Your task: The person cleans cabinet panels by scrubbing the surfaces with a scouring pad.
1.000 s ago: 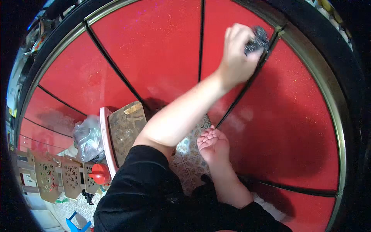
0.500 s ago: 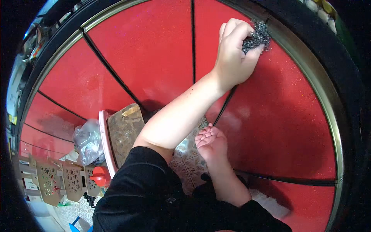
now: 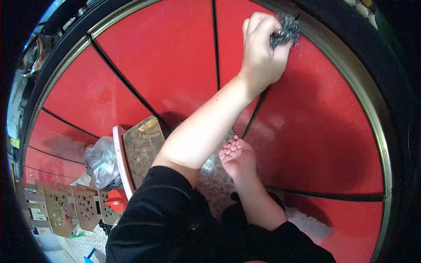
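My left hand (image 3: pixel 263 48) reaches up across the red panels with its fingers closed around a steel wool scrubber (image 3: pixel 285 33). The scrubber is pressed to the glossy red panel surface (image 3: pixel 324 127), close to the metal edge trim (image 3: pixel 355 83). Lower down, my right hand (image 3: pixel 238 158) hangs in front of the red surface, palm showing, fingers loosely curled and nothing in them. Dark seams divide the red surface into several panels, and small specks dot it near the scrubber.
To the left stands a worn brown board (image 3: pixel 142 144) with a pink rim (image 3: pixel 120 153). Beside it are a clear plastic bag (image 3: pixel 103 160), a red object (image 3: pixel 116 200) and beige perforated shelf panels (image 3: pixel 85 206). Patterned floor tiles (image 3: pixel 215 188) show below.
My left hand and the scrubber have shifted slightly up and left in view. My right hand stays almost in place, and the whole view has tilted a little.
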Action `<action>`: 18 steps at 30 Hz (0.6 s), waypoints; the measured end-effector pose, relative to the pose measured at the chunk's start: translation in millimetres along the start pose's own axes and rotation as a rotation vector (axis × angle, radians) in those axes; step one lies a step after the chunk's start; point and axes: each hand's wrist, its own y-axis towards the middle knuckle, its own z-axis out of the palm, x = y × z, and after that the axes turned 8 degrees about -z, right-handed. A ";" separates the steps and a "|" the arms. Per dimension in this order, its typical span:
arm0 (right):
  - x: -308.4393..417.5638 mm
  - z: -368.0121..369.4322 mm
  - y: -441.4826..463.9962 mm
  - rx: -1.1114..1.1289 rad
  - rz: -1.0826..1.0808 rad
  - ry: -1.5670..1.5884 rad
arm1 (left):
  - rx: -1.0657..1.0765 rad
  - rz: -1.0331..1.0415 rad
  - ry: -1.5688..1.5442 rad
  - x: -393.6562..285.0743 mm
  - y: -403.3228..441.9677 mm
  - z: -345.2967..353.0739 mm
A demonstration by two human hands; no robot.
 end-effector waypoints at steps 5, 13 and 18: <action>-1.5 -1.4 5.2 0.011 0.018 0.014 | 0.079 -0.028 0.058 6.5 -43.4 -9.4; 6.5 -6.0 -2.9 -0.031 -0.017 -0.010 | -0.091 0.098 0.037 -9.6 3.4 8.8; 0.8 -8.4 0.6 -0.013 -0.003 0.023 | 0.054 0.057 0.016 -30.3 -40.6 1.2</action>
